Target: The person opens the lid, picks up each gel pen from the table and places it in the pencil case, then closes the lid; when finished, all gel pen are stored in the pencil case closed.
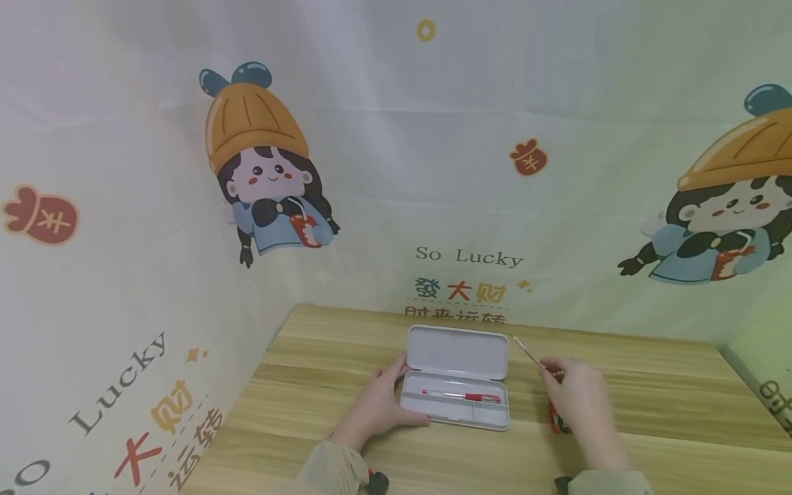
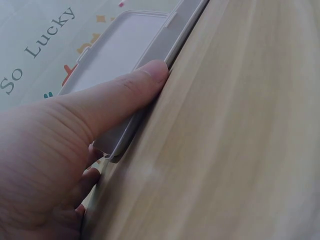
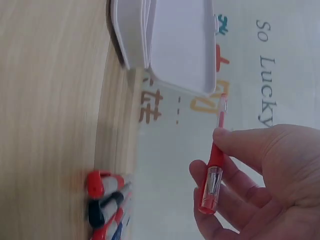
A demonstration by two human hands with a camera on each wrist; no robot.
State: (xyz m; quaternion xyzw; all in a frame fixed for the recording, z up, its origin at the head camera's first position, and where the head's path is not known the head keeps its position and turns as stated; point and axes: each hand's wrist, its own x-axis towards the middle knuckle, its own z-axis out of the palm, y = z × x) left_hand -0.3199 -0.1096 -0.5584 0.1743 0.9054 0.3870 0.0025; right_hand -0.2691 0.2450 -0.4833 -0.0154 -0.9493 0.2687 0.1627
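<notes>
An open white pencil case (image 1: 458, 352) lies on the table with its lid tipped back. In its tray lies a red gel pen (image 1: 460, 395). My left hand (image 1: 385, 404) grips the case's left end; in the left wrist view the thumb (image 2: 155, 72) presses the front edge, while the other fingers are partly hidden behind the end. To the right of the case, my right hand (image 1: 581, 393) holds a second red gel pen (image 3: 215, 167) above the table, pinched between thumb and fingers, one end pointing up toward the lid.
Several pens with red and dark ends (image 3: 107, 200) lie on the table below my right hand, partly covered by it in the head view. The wood-grain table (image 1: 668, 405) ends at a printed cloth backdrop (image 1: 383, 172) behind and at the left.
</notes>
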